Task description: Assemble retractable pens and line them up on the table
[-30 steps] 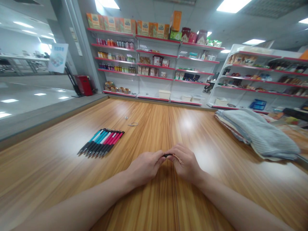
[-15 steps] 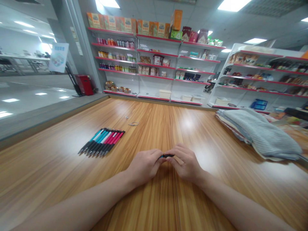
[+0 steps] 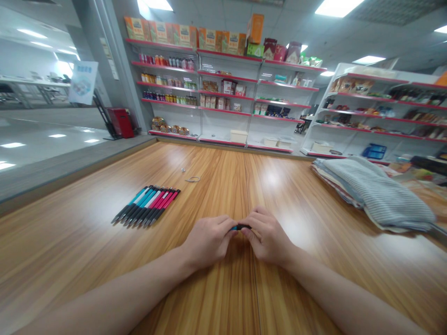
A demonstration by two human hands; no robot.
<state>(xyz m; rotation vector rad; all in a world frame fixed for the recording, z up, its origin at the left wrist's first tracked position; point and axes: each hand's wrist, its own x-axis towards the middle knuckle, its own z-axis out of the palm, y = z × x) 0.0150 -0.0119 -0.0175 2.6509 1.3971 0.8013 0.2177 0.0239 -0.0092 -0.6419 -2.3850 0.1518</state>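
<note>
Between my hands, low over the wooden table [image 3: 216,298], is a pen [image 3: 240,227] with a blue part and a black part. Most of it is covered by my fingers. My left hand [image 3: 211,239] is closed around its blue end. Thumb and fingers of my right hand [image 3: 267,236] pinch the black part, and the two hands nearly meet. To the left lies a row of several pens [image 3: 148,204], with blue, white and pink barrels and black grips, placed side by side at a slant.
A small ring-shaped wire or tie [image 3: 193,179] and a tiny shiny piece [image 3: 183,170] lie beyond the pens. Folded cloths [image 3: 373,190] are stacked at the right. Shelves with goods [image 3: 223,97] stand behind the table's far edge.
My hands hold the pen in nearly the same place; the fingers of the right hand have shifted slightly. The whole view has moved a little.
</note>
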